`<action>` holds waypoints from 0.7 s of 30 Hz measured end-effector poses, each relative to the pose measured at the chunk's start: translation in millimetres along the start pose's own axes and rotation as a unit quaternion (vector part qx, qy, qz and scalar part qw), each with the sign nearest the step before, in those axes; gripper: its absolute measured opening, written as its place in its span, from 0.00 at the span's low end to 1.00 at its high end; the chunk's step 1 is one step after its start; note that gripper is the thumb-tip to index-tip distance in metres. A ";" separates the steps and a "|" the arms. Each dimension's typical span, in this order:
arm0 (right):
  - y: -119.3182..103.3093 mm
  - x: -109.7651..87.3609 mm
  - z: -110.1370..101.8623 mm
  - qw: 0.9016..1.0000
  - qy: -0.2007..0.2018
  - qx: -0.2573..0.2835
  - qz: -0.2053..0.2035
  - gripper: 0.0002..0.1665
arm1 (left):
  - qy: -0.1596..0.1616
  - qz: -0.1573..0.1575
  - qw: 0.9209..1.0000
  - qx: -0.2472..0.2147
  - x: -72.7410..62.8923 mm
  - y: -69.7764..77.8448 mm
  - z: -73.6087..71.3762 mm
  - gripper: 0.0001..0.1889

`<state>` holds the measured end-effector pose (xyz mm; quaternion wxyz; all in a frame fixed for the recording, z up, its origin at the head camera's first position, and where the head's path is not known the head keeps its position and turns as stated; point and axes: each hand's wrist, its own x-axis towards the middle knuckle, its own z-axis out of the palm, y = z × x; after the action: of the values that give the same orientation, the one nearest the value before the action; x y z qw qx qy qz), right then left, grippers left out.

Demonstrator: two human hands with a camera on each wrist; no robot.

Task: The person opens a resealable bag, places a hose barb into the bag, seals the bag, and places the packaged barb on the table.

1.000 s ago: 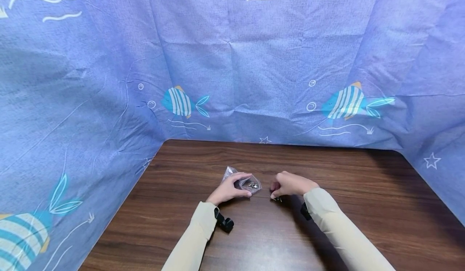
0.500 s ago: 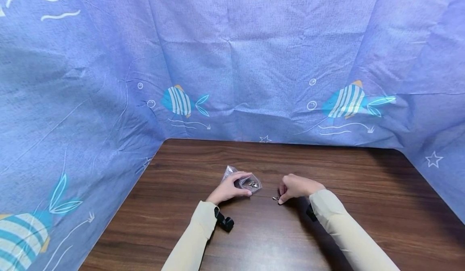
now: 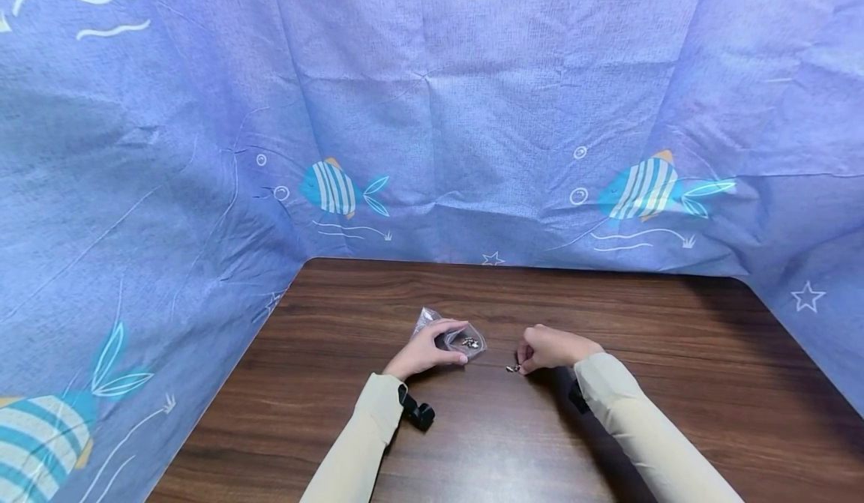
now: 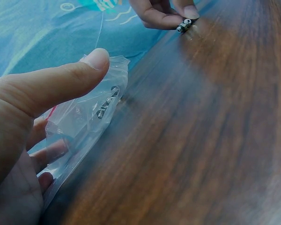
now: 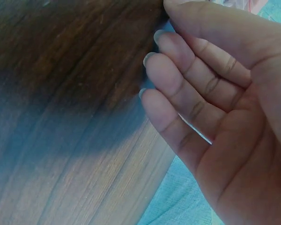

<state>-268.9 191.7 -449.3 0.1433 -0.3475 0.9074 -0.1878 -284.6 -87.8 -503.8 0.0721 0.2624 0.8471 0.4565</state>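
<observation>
My left hand [image 3: 425,349] holds a clear zip-lock bag [image 4: 77,129] on the table, its thumb over the near side and other fingers behind the plastic. The bag's mouth gapes toward the right, with several small shiny metal pieces [image 3: 470,343] inside. To the right of the bag, my right hand [image 3: 550,345] is low at the tabletop, pinching with thumb and forefinger at a little cluster of small metal pieces [image 4: 183,26] with round pale ends. In the right wrist view its other fingers curl loosely, and the pinched tips are cut off at the top edge.
The dark wood-grain table [image 3: 337,293] runs to a blue cloth [image 3: 499,128] printed with fish, hung behind it and along the left. A black wrist camera [image 3: 420,415] sits under the left wrist.
My right hand has shifted a little to the right, uncovering the small metal pieces on the table, and its thumb tip has drawn in against them. The left hand and bag have stayed put.
</observation>
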 end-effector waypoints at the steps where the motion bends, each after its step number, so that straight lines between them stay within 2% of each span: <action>1: 0.0 0.0 -0.1 1.000 0.001 -0.001 -0.002 0.07 | 0.000 0.000 1.000 0.000 -0.1 0.2 0.1 0.33; 10: -1.6 1.1 -3.2 1.000 0.003 -0.002 -0.003 0.04 | 0.001 0.002 1.000 0.004 0.1 -0.5 0.3 0.33; 21: -1.8 9.8 -9.3 0.999 0.024 -0.017 -0.044 0.07 | 0.000 0.004 1.000 0.002 0.5 -0.9 0.0 0.34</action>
<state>-278.5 186.0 -441.6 0.1067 -0.3850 0.8975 -0.1866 -285.4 -88.0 -504.5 0.0698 0.2655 0.8470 0.4552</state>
